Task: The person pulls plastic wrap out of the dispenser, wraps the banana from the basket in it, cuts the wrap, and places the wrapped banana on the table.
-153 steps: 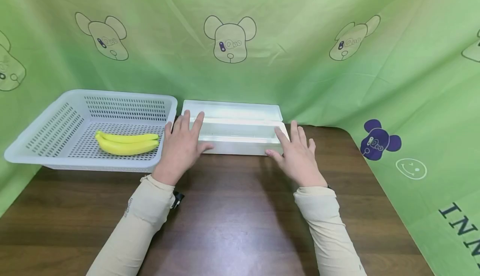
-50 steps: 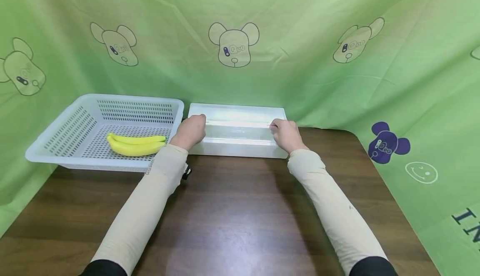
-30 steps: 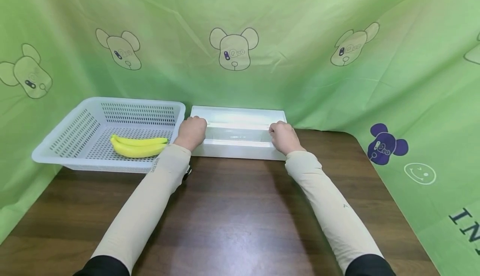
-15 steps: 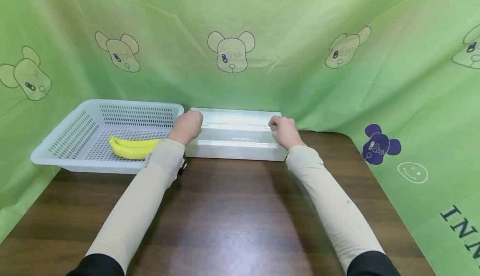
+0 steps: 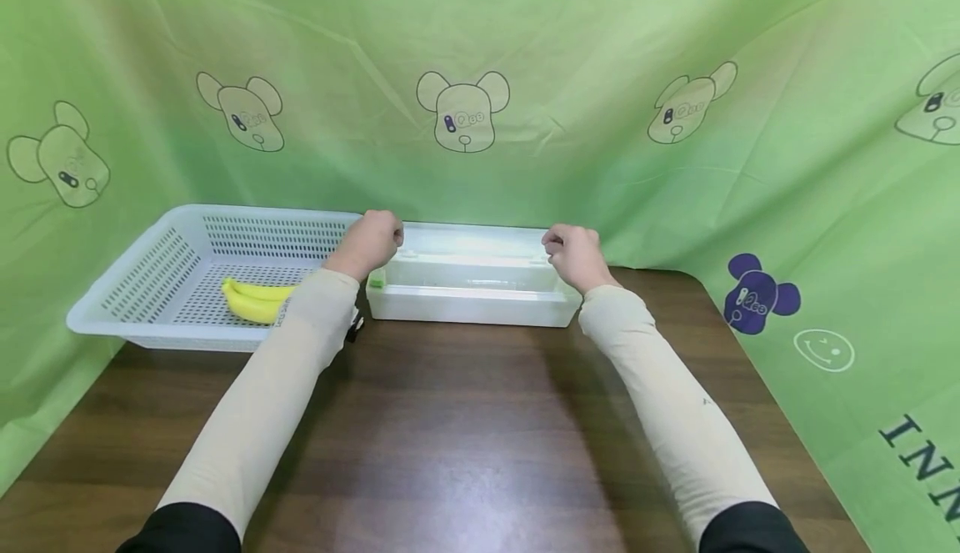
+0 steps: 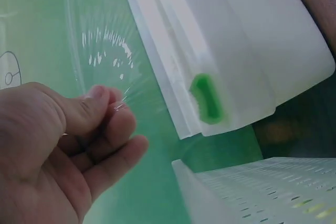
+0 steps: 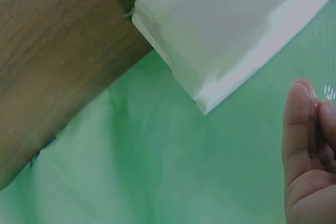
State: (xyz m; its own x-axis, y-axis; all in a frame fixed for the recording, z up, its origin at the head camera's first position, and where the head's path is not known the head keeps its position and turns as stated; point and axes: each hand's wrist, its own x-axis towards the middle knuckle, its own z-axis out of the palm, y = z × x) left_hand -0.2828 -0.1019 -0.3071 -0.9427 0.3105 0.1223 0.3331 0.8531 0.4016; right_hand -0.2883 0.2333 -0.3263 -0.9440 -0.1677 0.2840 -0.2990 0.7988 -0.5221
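Note:
A long white cling film dispenser [image 5: 472, 309] stands at the back of the table with its lid [image 5: 472, 241] raised behind it. My left hand [image 5: 371, 242] is over its left end, thumb and fingertips pinching clear cling film [image 6: 107, 51], which fans out in creases in the left wrist view. Over the right end, my right hand [image 5: 576, 256] pinches the film's other side; in the right wrist view its fingertips [image 7: 299, 95] meet at the shiny, creased film. A small green piece [image 5: 377, 279] sits at the dispenser's left end.
To the left is a white perforated basket [image 5: 105, 311] holding yellow bananas [image 5: 251, 303]; my left forearm crosses in front of its right part. A green cloth [image 5: 465, 178] with printed bear heads hangs right behind the dispenser. Brown wooden table [image 5: 450, 419] lies in front.
From spread open beside the dispenser, both hands came to pinch the cling film. In the last second they rose and drew slightly apart, and the green piece came into view.

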